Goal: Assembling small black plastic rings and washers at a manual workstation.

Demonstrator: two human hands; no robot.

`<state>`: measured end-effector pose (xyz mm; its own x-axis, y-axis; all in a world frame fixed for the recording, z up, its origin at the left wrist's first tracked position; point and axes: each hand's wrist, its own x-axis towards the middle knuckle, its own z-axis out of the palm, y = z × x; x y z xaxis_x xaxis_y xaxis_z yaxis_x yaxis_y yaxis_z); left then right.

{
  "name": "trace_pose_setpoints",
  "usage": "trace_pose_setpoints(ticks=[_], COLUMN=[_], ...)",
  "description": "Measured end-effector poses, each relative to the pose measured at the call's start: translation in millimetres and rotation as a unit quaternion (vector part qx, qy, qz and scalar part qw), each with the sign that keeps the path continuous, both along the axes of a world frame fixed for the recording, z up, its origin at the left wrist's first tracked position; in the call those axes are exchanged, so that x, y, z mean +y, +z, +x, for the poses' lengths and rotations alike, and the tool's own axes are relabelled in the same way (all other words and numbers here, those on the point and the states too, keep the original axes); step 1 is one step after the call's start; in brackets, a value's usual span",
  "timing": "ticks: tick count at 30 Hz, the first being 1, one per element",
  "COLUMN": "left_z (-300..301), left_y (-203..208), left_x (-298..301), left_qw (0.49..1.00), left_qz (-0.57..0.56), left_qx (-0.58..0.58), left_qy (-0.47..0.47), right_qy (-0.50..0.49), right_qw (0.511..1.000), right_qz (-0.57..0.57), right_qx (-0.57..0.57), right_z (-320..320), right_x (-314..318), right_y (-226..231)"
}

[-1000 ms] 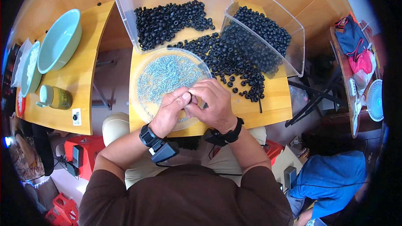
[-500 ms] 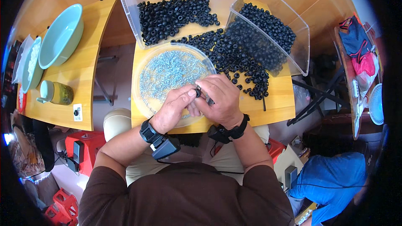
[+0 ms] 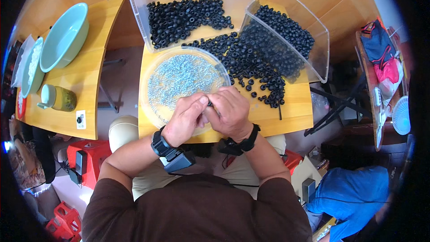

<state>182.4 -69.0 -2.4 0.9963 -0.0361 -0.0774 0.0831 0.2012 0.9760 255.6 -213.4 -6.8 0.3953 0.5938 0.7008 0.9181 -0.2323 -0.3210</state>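
Note:
Over the near edge of a round clear tray (image 3: 144, 103), my left hand (image 3: 182, 118) pinches a small black round piece (image 3: 209, 103) between thumb and fingers. My right hand (image 3: 230, 113) is curled closed against it, its fingertips meeting the left ones at the piece. Whatever lies inside the right fingers is hidden. Many tiny silvery-blue pieces (image 3: 183, 78) are spread in the tray. Beyond and to the right of my hands, loose black hollow round pieces (image 3: 257, 65) like the held one lie heaped on the yellow table (image 3: 286, 118).
A clear bin (image 3: 136, 11) with black pieces stands at the back; a tilted clear box (image 3: 326, 58) spills more. On the left table are a green basin (image 3: 67, 40) and a lidded jar (image 3: 62, 98). A person in blue (image 3: 358, 197) is at lower right.
My right hand has rolled inward, closing over the black piece, so less of it shows. A greyish thing glimpsed in the right fingers before is now hidden. The left hand stays almost in place.

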Motion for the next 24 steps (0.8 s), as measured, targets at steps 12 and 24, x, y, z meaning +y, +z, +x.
trace_pose_setpoints(ticks=[12,24], left_z=[0,7], left_y=[8,-3], left_x=[12,14], left_qw=[0.999,0.999], left_qz=[0.011,-0.046], left_qx=[-0.034,0.009], left_qy=[-0.009,0.002], right_qy=[-0.337,-0.292], right_qw=[0.938,0.923], right_qz=[0.034,-0.123], right_qx=[-0.072,0.22], right_z=[60,66], right_x=[-57,-56], right_y=[88,37])
